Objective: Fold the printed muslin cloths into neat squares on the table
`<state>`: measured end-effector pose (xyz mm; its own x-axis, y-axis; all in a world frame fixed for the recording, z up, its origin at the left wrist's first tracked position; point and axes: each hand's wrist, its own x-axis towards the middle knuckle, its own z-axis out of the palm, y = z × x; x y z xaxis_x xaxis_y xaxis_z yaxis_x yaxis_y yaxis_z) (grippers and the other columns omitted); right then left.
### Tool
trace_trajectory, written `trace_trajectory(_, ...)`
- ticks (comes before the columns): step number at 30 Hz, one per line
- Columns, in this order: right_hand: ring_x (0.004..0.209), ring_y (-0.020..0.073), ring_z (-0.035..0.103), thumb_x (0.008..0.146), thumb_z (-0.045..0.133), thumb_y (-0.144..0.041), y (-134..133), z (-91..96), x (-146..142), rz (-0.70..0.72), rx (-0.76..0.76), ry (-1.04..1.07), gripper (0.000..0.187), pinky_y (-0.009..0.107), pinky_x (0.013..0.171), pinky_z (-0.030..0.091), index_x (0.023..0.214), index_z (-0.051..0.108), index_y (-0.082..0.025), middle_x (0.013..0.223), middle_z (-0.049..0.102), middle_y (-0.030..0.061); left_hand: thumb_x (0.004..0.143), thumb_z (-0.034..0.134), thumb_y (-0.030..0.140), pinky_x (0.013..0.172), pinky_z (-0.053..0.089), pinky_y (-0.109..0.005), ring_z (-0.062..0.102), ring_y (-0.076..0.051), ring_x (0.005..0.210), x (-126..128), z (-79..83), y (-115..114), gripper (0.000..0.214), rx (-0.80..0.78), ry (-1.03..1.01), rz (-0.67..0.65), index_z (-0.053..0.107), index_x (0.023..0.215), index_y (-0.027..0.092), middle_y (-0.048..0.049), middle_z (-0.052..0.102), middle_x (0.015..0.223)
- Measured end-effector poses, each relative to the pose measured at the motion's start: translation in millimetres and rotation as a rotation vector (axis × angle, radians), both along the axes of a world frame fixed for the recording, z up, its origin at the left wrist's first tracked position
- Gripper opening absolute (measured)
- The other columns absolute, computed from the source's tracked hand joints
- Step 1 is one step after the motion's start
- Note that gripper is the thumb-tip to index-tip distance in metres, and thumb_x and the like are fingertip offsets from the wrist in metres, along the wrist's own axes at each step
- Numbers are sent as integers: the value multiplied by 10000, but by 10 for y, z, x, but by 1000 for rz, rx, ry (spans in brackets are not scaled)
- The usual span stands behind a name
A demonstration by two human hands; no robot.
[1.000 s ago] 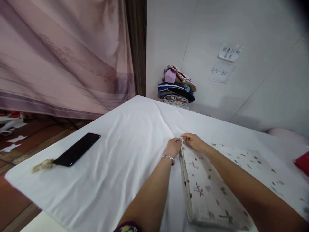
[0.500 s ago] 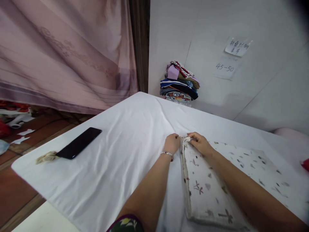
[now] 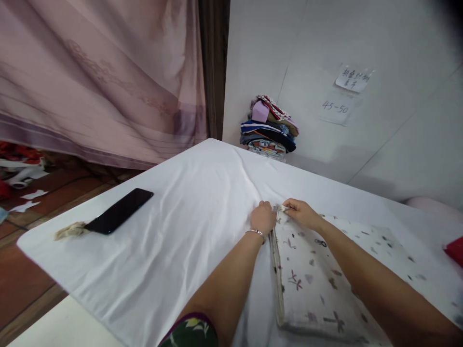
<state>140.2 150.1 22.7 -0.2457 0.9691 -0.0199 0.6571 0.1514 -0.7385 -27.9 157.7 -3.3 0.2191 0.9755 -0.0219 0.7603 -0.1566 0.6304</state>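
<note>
A folded white cloth with small flower prints (image 3: pixel 311 284) lies on the white-covered table (image 3: pixel 173 241). Both my hands meet at its far left corner. My left hand (image 3: pixel 263 218), with a silver bracelet at the wrist, is closed in a fist against the corner's edge. Beside it, my right hand (image 3: pixel 301 212) pinches the corner's layers between thumb and fingers. Both forearms stretch out over the cloth and the sheet.
A black phone (image 3: pixel 119 218) with a beige tassel (image 3: pixel 68 231) lies near the table's left edge. A stack of folded clothes (image 3: pixel 269 127) stands against the white wall. Pink curtains (image 3: pixel 97 82) hang at left. Something red (image 3: pixel 455 250) shows at the right edge.
The hands have stayed at the cloth's corner, shifting only a little. The view itself has drifted slightly.
</note>
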Motion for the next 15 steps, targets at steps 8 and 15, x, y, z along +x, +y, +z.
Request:
trace_trajectory(8,1083,212,528,669,549,-230,73,-63,-26,-92,43,13,77,325,896,400,727,594,-208,1192,579,46,765,561,219,620,380,-254,580,-183,731,22,-54,35,60,-29,-230,69,547,821,202,-31,633,767)
trace_trajectory(15,821,192,584,729,543,-311,34,-37,-51,-155,114,24,152,326,796,445,810,627,-214,854,656,15,740,602,247,616,391,-232,564,-148,693,33,-96,80,60,-63,-458,126,574,769,201,-12,642,755)
